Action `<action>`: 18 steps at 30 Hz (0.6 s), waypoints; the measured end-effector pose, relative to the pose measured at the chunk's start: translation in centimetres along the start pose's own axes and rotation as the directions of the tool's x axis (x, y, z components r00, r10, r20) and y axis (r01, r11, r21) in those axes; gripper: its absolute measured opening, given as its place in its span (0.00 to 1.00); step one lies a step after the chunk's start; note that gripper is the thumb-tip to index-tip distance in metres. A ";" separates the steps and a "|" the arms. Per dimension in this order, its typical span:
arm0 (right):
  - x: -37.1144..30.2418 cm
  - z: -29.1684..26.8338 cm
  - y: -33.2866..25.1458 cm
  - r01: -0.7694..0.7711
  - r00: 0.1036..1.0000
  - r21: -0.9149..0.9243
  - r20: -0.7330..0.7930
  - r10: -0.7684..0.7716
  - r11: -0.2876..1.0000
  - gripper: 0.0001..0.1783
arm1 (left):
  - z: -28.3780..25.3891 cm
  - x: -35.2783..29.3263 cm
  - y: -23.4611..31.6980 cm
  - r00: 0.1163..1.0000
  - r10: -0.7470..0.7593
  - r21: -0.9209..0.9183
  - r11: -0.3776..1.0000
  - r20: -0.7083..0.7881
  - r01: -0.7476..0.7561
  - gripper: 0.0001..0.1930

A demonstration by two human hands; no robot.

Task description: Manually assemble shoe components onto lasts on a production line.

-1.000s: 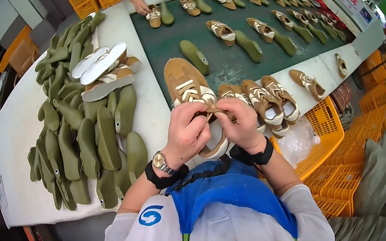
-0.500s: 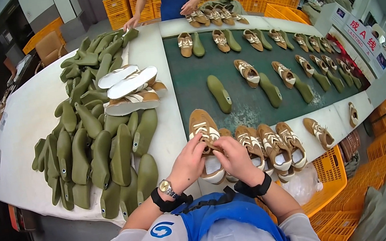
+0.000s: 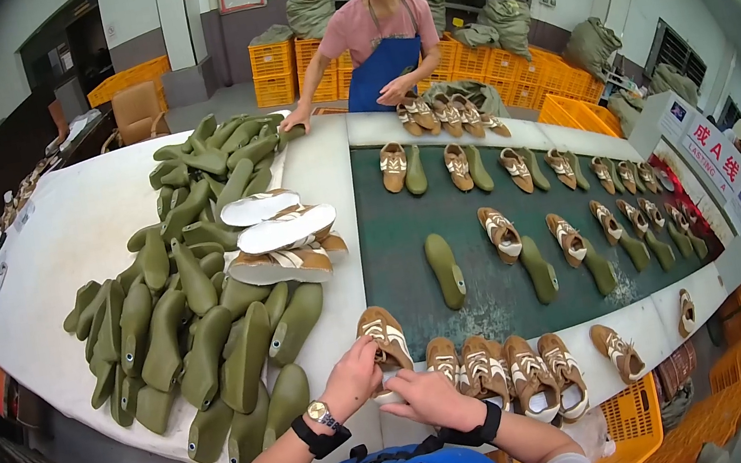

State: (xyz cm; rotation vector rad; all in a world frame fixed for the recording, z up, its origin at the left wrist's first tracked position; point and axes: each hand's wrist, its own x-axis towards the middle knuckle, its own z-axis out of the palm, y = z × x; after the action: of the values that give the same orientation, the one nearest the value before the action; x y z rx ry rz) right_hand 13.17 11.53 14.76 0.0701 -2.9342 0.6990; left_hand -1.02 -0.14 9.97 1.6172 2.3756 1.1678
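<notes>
A brown sneaker (image 3: 388, 330) with white stripes is between my hands at the table's near edge, toe pointing away. My left hand (image 3: 353, 380) is closed on its left side, fingers at the collar. At the heel end is my right hand (image 3: 431, 401), thumb by the opening and fingers bent around the back; the heel is partly hidden. Just right of it stands a row of similar sneakers (image 3: 484, 364). Left of my hands lies a heap of green shoe lasts (image 3: 194, 279). A stack of sneakers with white soles (image 3: 288, 230) rests on the heap's right side.
A green conveyor belt (image 3: 388, 219) carries sneakers paired with lasts. Across the table (image 3: 35, 255) stands a person in a blue apron (image 3: 376, 71), one hand on the lasts. Orange crates (image 3: 627, 414) sit below the near edge and more crates (image 3: 273, 72) line the back.
The view has tilted up, showing more of the person opposite. My right hand has gone from the laces to the heel, and my left hand from the laces to the sneaker's left side.
</notes>
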 end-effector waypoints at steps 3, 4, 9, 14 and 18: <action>0.2 0.2 0.2 0.019 0.999 0.068 -0.038 -0.017 0.998 0.18 | 0.7 0.5 -0.2 0.998 0.043 0.042 0.998 0.052 -0.046 0.20; 0.2 0.4 0.4 0.012 1.000 0.059 -0.019 -0.010 0.998 0.18 | 1.3 0.5 -0.5 0.996 0.037 0.103 0.994 0.081 -0.045 0.20; 0.1 0.9 0.9 -0.014 0.999 0.015 0.038 0.014 1.000 0.19 | 2.0 0.7 -0.7 0.990 -0.005 0.169 0.985 0.139 -0.018 0.18; 0.3 1.0 1.4 -0.008 1.000 0.067 0.023 0.006 0.998 0.19 | 2.4 0.7 -2.1 0.986 0.052 0.166 0.983 0.159 -0.079 0.09; 0.9 1.0 2.0 -0.012 0.998 0.067 0.057 0.009 0.998 0.19 | 3.1 0.9 -3.4 0.986 0.058 0.132 0.988 0.158 -0.079 0.07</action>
State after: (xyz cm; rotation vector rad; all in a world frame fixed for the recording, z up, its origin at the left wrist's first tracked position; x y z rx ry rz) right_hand 12.01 12.87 13.12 0.0821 -2.9663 0.8111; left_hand -2.82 1.76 6.03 1.7724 2.3666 0.8691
